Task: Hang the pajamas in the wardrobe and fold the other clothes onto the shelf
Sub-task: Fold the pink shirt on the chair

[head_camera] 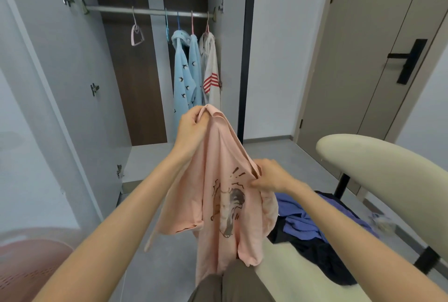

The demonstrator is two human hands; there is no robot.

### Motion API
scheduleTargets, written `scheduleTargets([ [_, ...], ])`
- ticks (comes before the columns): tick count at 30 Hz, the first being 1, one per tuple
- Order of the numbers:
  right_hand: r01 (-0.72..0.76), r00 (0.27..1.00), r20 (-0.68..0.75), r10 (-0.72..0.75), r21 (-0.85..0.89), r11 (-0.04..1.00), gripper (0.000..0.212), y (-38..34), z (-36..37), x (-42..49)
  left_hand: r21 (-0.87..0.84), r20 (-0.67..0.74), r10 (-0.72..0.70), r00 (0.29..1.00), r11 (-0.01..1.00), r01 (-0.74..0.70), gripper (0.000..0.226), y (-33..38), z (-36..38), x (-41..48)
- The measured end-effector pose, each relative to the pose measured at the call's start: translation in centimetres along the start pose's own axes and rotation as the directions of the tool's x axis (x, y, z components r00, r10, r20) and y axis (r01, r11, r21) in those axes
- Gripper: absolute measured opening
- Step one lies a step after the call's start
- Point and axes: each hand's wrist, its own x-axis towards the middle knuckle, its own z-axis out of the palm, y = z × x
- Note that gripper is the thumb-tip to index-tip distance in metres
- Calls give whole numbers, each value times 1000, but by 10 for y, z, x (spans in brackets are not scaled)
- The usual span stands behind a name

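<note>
Pink T-shirt (225, 204) held up before the wardrobe (135, 107), fingers of left hand (194, 124) and right hand (272, 178) clamped on its top edge. Blue pajamas (184, 69) already hung on rail (150, 12); shirt and dark pile (310, 229) not yet folded.

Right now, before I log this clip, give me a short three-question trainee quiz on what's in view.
1. True or false: the left hand and the right hand both grip the pink shirt.
2. The pale empty hanger on the rail hangs: A) left of the blue bird-print garments; B) right of them; C) between them.
3. Fill in: the pile of blue and dark clothes lies on the person's ____ side.
Key: 1 true; 2 A; 3 right.
</note>
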Motion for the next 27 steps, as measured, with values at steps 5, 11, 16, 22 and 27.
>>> scheduleTargets([
  [5,-42,999,-3,43,97,994,18,23,16,0,-81,-48,-165,985,984,161,26,-9,-18,14],
  [11,2,976,-200,90,421,907,3,21,-5,0,-119,-169,-312,935,948,295,29,-32,-37,28],
  [16,55,944,-300,135,548,835,16,18,-22,1,-128,-345,-332,878,943,306,31,-48,-47,28],
  [22,216,823,-566,45,385,897,46,-11,-59,9,57,-349,-205,915,969,239,29,-51,-57,34],
  [27,89,888,-460,-28,113,990,38,-47,-120,14,191,-398,-139,907,954,230,33,-21,-55,68],
])
